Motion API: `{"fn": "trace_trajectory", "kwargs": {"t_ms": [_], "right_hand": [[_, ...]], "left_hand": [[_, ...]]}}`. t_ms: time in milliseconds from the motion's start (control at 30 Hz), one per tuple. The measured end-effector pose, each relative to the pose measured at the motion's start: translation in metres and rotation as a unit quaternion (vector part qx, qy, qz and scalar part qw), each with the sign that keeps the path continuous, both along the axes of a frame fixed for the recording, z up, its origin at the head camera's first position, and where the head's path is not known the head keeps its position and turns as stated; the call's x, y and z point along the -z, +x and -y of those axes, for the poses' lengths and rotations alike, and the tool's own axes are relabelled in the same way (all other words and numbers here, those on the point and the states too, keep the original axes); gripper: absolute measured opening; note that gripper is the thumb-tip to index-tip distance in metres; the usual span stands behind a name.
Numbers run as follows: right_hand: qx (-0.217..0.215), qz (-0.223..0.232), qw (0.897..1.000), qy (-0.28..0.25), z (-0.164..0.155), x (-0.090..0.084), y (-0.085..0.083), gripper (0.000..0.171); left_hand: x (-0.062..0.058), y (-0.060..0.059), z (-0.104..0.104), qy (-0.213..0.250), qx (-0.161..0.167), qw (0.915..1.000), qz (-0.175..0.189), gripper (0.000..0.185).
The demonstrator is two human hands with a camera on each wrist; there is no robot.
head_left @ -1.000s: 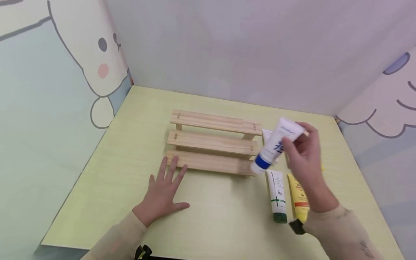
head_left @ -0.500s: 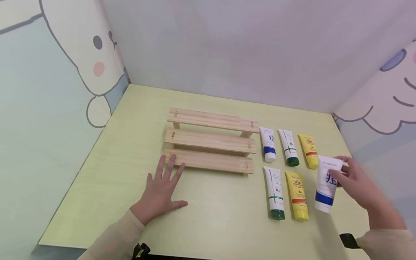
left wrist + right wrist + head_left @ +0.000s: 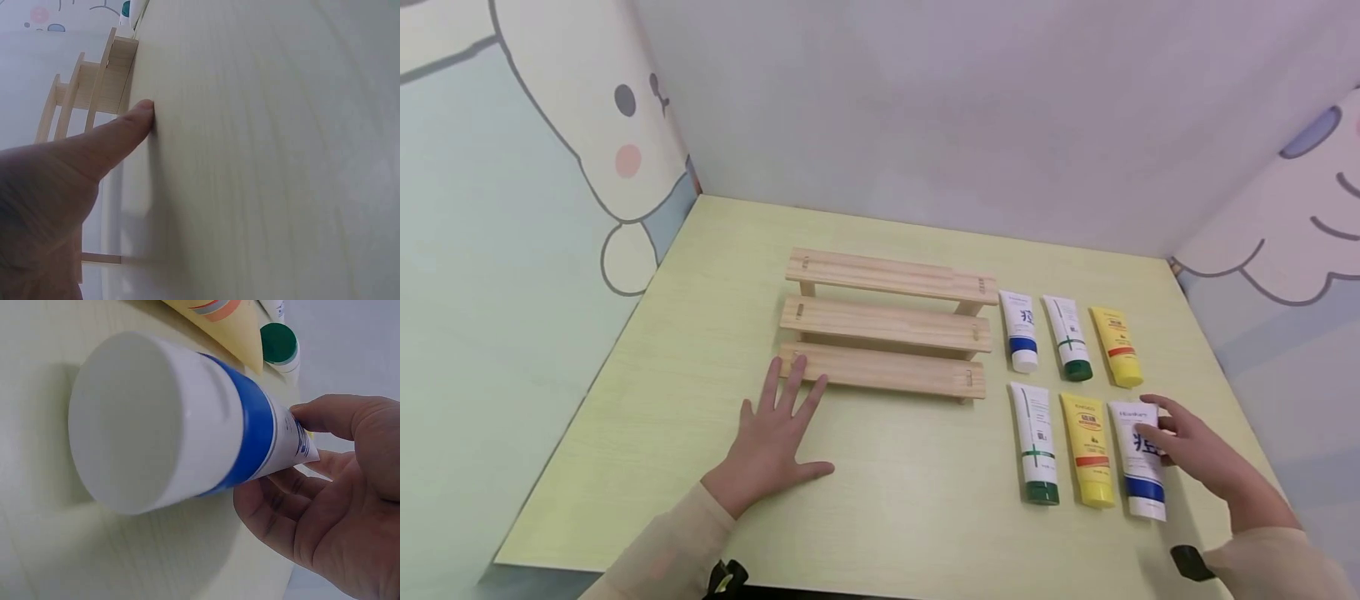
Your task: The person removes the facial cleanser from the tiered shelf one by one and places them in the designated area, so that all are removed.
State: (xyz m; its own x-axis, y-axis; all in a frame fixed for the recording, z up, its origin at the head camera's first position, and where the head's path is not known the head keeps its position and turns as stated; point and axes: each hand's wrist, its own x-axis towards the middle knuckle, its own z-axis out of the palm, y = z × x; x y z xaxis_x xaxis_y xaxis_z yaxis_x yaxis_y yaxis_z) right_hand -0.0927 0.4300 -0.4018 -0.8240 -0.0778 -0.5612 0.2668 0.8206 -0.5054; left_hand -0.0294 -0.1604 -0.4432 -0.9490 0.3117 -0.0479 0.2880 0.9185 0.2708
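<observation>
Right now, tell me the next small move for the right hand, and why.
Probably let go and draw back. The right hand grips the blue-banded tube, which already lies flat on the table beside the yellow tube, completing the near row of three. The left hand rests flat by the wooden rack.

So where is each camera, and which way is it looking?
Head: sits on the person's head, looks forward and down at the table, the wooden rack and six tubes; both hands and sleeves show.
Left wrist: sits on the left wrist, looks along the table toward the rack; the left hand lies flat.
Right wrist: sits on the right wrist, looks at the blue-banded tube; the right hand grips it.
Shared: the head and right wrist views both show that tube in the right hand.
</observation>
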Motion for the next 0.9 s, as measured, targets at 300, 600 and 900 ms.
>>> {"fn": "trace_trajectory", "kwargs": {"t_ms": [300,600,900], "right_hand": [[0.012,0.010,1.000,0.027,0.003,0.000,-0.003,0.091],[0.014,0.014,0.998,0.067,-0.005,0.002,-0.003,0.096],[-0.006,-0.056,0.987,0.152,0.019,-0.014,0.002,0.085]], "left_hand": [[-0.001,0.001,0.001,-0.006,0.000,1.0000,0.005,0.119],[-0.002,0.001,0.000,-0.005,0.002,1.0000,0.003,0.118],[-0.001,0.001,0.001,-0.011,-0.002,0.9999,-0.005,0.118]]}}
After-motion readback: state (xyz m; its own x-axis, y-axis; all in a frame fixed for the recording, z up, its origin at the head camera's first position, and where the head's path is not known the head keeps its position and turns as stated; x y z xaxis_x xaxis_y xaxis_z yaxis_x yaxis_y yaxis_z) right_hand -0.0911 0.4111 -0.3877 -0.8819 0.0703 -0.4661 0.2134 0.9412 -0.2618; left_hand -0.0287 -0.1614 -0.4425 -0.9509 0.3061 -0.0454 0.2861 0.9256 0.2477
